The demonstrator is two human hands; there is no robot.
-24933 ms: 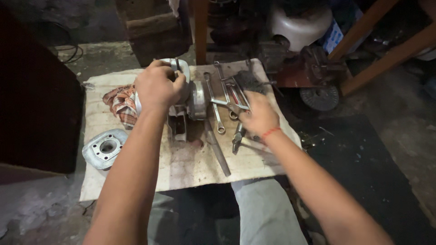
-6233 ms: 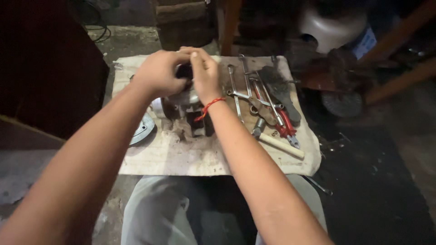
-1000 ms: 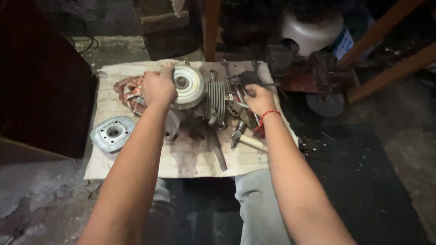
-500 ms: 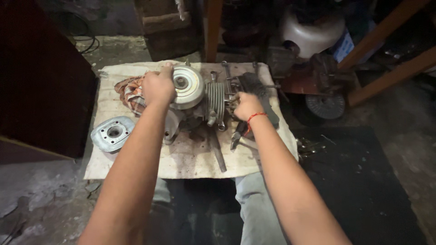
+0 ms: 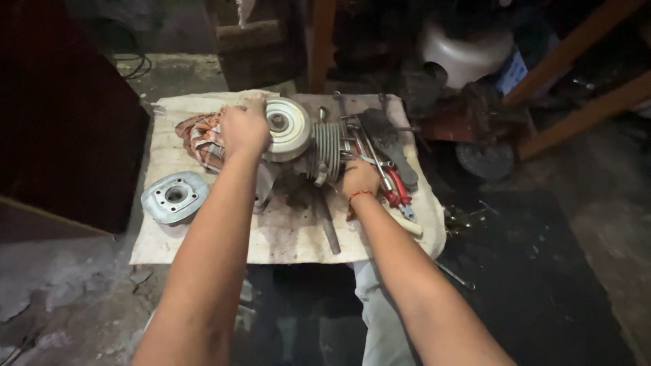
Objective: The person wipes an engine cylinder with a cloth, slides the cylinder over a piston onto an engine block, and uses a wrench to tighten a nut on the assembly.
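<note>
A small engine (image 5: 308,146) at the middle of a stained cloth (image 5: 285,234) is gripped at its round flywheel by the left hand (image 5: 245,129). The right hand (image 5: 359,177) rests among wrenches (image 5: 363,139) just right of the engine, its grip unclear. A cylinder head (image 5: 175,196) lies left of the engine.

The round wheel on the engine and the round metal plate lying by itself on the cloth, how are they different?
The round wheel is pale and smooth and sits fixed on the engine, with the left hand on it; the metal plate lies loose and flat, untouched. The wheel has one small centre hub; the plate has a bigger centre hole with smaller holes around it. The wheel stands tilted up; the plate lies flat. Both are round, grey metal.
</note>
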